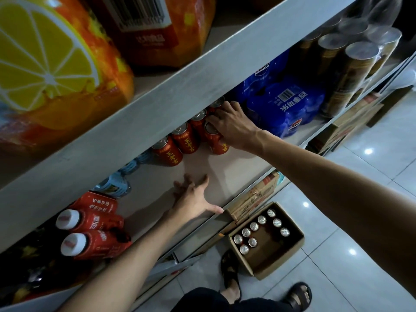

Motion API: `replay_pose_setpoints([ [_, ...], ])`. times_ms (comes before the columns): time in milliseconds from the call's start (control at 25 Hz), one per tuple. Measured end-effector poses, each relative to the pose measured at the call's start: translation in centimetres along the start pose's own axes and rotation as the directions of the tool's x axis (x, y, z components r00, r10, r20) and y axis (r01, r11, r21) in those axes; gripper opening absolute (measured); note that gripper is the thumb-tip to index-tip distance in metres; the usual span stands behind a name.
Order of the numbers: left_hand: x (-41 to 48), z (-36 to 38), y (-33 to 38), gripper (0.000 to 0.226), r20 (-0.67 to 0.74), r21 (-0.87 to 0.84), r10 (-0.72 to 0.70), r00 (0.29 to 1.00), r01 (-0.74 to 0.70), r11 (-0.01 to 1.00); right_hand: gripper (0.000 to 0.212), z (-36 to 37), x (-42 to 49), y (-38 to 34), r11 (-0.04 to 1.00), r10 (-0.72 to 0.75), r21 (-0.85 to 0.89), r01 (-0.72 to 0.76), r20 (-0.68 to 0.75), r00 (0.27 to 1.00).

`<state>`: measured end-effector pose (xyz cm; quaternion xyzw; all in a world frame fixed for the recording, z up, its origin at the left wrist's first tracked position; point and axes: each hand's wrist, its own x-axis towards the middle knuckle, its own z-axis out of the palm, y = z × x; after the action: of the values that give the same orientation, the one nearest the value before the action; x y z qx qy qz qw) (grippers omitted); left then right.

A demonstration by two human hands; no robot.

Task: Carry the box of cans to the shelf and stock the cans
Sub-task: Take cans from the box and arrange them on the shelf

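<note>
Several red cans (180, 140) flank blue packs (283, 104); our right hand (229, 124) grasps one can (216, 140), left hand (195, 199) splayed flat on shelf (236, 174).

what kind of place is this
Likely a small shop or its stockroom: a shelf of red cans, shrink-wrapped blue soda packs, and an open box of cans on the tiled floor.

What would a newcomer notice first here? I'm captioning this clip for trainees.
The right hand grips a red can at the end of a row on the middle shelf, beside blue bottle packs. The left hand rests flat on the shelf. On the floor, an open cardboard box holds more cans.
</note>
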<state>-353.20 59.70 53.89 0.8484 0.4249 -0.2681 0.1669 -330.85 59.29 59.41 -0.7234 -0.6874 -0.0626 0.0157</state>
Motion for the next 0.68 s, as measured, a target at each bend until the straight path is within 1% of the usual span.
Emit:
replay_pose_setpoints([
  [160, 0.2, 0.2, -0.1, 0.124, -0.01, 0.009, 0.003, 1.0, -0.003, 1.0, 0.073, 0.1, 0.3, -0.3, 1.0, 0.02, 0.011, -0.02, 0.009, 1.0],
  [320, 0.5, 0.4, -0.3, 0.129, -0.019, -0.027, 0.009, 1.0, -0.009, 1.0, 0.076, -0.1, 0.2, -0.3, 0.999, 0.029, 0.036, -0.029, -0.004, 1.0],
  [480, 0.3, 0.5, -0.4, 0.13, -0.008, -0.058, 0.034, 0.999, -0.034, 0.998, 0.072, 0.0, 0.0, -0.7, 0.997, 0.055, 0.06, -0.055, 0.006, 0.998],
  [560, 0.2, 0.2, -0.2, 0.132, -0.005, -0.089, 0.021, 1.0, -0.022, 0.996, 0.072, -0.1, -0.5, -1.0, 0.993, 0.067, 0.094, -0.067, -0.002, 0.998],
  [680, 0.0, 0.0, -0.1, 0.131, -0.013, -0.061, 0.007, 1.0, -0.008, 0.998, 0.074, -0.3, -2.1, -1.5, 0.983, 0.129, 0.139, -0.123, -0.041, 0.991],
])
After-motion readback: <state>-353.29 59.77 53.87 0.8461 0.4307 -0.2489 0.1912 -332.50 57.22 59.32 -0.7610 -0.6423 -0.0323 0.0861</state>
